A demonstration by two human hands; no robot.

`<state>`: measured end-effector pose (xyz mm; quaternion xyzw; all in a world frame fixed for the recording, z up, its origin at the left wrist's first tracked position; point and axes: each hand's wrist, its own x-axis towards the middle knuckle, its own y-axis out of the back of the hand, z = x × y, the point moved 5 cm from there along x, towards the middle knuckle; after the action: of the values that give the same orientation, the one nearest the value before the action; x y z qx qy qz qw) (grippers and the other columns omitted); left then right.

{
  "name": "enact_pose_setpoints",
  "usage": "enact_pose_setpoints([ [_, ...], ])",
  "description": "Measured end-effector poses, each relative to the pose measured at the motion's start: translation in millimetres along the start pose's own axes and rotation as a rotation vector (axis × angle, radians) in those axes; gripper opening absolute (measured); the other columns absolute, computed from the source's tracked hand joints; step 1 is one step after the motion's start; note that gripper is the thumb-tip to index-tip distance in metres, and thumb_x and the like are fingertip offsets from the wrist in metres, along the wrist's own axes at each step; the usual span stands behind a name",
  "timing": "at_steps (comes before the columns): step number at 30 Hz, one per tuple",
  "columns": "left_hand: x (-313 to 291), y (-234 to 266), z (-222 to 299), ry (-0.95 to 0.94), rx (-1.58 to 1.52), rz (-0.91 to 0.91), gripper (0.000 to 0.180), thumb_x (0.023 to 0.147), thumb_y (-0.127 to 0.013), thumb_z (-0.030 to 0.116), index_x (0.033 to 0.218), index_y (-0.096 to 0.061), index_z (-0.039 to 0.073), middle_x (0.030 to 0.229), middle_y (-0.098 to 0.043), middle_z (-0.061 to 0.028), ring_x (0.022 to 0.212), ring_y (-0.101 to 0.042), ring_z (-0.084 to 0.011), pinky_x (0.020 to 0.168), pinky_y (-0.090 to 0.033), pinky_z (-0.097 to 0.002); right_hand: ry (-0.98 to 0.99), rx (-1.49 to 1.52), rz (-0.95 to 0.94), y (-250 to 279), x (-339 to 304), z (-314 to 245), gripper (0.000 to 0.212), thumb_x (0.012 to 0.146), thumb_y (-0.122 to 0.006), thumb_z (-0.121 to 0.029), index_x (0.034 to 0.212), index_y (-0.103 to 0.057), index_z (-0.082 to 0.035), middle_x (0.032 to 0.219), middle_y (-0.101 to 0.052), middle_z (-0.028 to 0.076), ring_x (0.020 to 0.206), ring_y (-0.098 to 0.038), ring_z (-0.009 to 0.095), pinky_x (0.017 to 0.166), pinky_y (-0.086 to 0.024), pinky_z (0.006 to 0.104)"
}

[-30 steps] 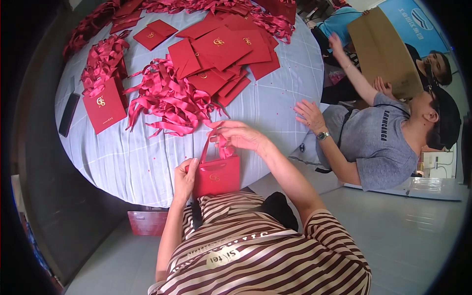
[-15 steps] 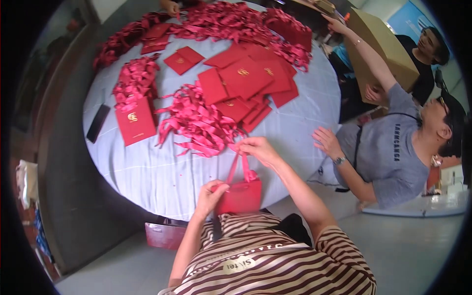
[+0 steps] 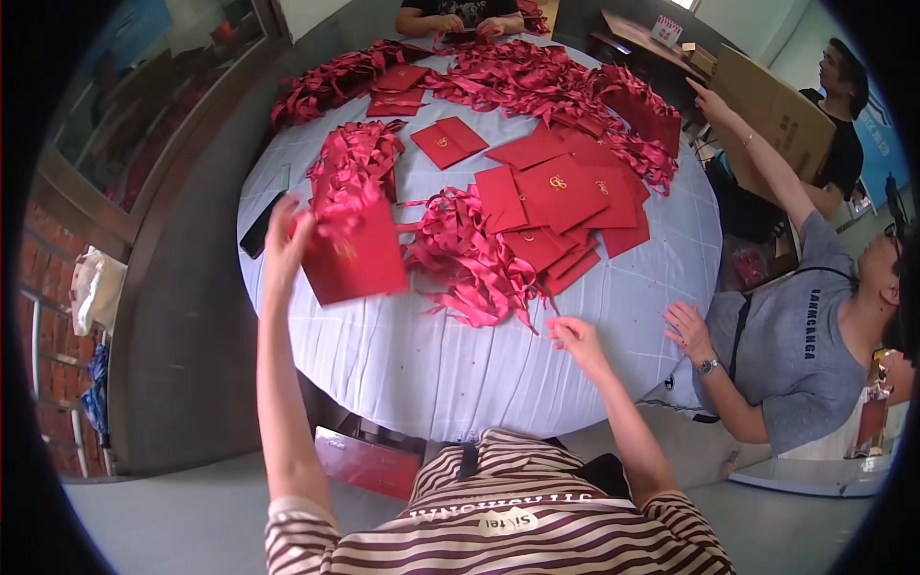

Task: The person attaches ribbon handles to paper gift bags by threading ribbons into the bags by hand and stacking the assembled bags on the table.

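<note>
My left hand (image 3: pixel 283 240), blurred by motion, is closed at the upper left edge of a red paper gift bag (image 3: pixel 359 268) with a gold emblem and a pink ribbon. That bag lies at the near end of a row of ribboned bags (image 3: pixel 355 158). Farther right, my right hand (image 3: pixel 578 340) has its fingertips pinched at a loose end of the pink ribbons (image 3: pixel 470 264) heaped mid-table. Just beyond that heap lie several flat red bags (image 3: pixel 565 192) stacked loosely.
A pale cloth covers the round table (image 3: pixel 422 374). More ribboned bags (image 3: pixel 517 81) line its far side, where another person's hands (image 3: pixel 470 24) work. A phone (image 3: pixel 257 230) lies at left. At right a person in grey (image 3: pixel 795 335) rests a hand on the table, near a cardboard box (image 3: pixel 776 115).
My left hand has carried the red bag from my lap side to the row at far left. My right hand has let go of its ribbon and moved right, near the heap's edge.
</note>
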<state>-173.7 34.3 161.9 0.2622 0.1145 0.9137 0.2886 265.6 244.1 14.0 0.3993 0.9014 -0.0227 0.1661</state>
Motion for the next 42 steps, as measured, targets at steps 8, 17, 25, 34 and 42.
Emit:
enact_pose_setpoints([
  [8, -55, -52, -93, 0.09, 0.532, 0.166, 0.077, 0.08, -0.069, 0.039, 0.137, -0.035, 0.0, 0.132, -0.041, -0.031, 0.117, -0.045, -0.0418, 0.1, -0.035, -0.0452, -0.01, -0.008, 0.075, 24, -4, 30, 0.02, 0.09, -0.052, -0.008, 0.104, -0.063, 0.002, 0.093, -0.066, 0.008, 0.08, -0.062, 0.014, 0.067, -0.051, 0.0265],
  [17, -72, -65, -139, 0.126, 0.694, -0.003, 0.081, 0.08, -0.068, 0.038, 0.145, -0.027, 0.015, 0.139, -0.025, -0.0375, 0.132, -0.025, -0.049, 0.111, -0.02, -0.0506, 0.126, 0.046, 0.121, 16, 57, -38, 0.02, 0.091, -0.051, -0.007, 0.106, -0.062, 0.0, 0.089, -0.066, 0.006, 0.075, -0.06, 0.01, 0.058, -0.049, 0.0229],
  [25, -56, -103, -100, 0.029, 0.529, -0.016, 0.07, 0.082, -0.066, 0.02, 0.144, -0.032, 0.017, 0.142, -0.027, -0.0319, 0.133, -0.027, -0.0439, 0.11, -0.023, -0.0473, 0.277, -0.547, 0.512, -31, 156, -110, 0.039, 0.078, -0.072, -0.027, 0.099, -0.061, 0.004, 0.088, -0.065, 0.021, 0.077, -0.066, 0.027, 0.065, -0.052, 0.0368],
  [34, -95, -89, -76, 0.062, 0.337, -0.136, 0.06, 0.083, -0.063, 0.01, 0.139, -0.039, 0.01, 0.14, -0.037, -0.0222, 0.13, -0.033, -0.0416, 0.107, -0.029, -0.045, -0.042, -0.073, 0.342, -50, 148, -110, 0.029, 0.076, -0.074, -0.021, 0.093, -0.062, -0.001, 0.07, -0.062, 0.007, 0.057, -0.058, 0.016, 0.049, -0.047, 0.0288],
  [42, -144, -138, 1, 0.906, -0.817, -0.403, 0.046, 0.094, -0.053, 0.031, 0.131, -0.047, 0.003, 0.117, -0.059, -0.0103, 0.097, -0.059, -0.0184, 0.082, -0.048, -0.0333, 0.278, -0.121, -0.294, -55, -6, -101, 0.015, 0.084, -0.065, -0.014, 0.092, -0.057, -0.003, 0.077, -0.058, 0.003, 0.062, -0.055, 0.011, 0.054, -0.043, 0.0244],
])
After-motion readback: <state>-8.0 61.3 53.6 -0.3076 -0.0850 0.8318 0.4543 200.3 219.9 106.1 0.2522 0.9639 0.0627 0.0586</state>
